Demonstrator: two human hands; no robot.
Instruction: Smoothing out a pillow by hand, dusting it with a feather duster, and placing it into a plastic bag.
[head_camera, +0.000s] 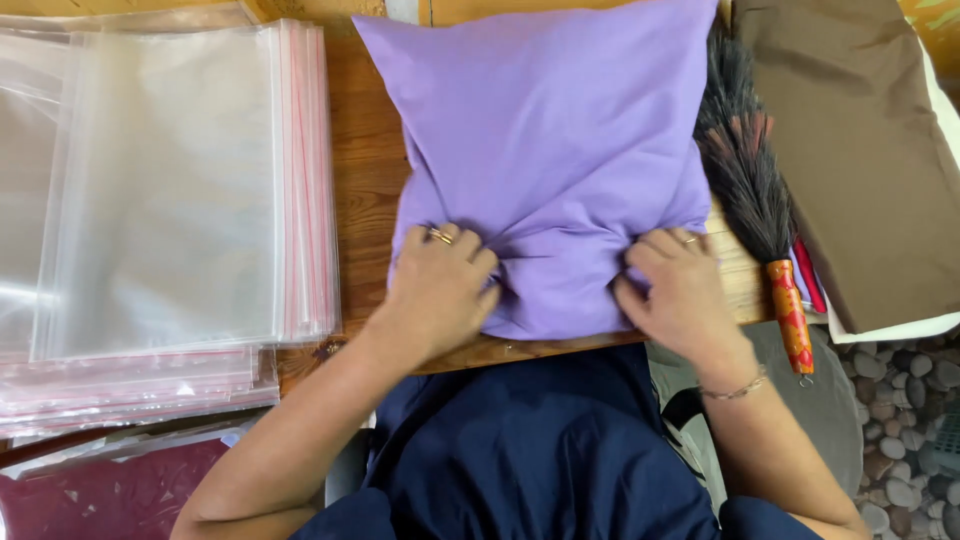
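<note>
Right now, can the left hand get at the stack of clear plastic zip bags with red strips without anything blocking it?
Probably yes. The left hand grips the lilac fabric cushion, and the stack of clear plastic zip bags lies just beside it, with only bare wooden table between them.

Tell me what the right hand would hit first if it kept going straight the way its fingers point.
The right hand points away from the body, up the lilac cushion. It would meet only more cushion fabric; the feather duster lies just right of that line, probably missed.
</note>
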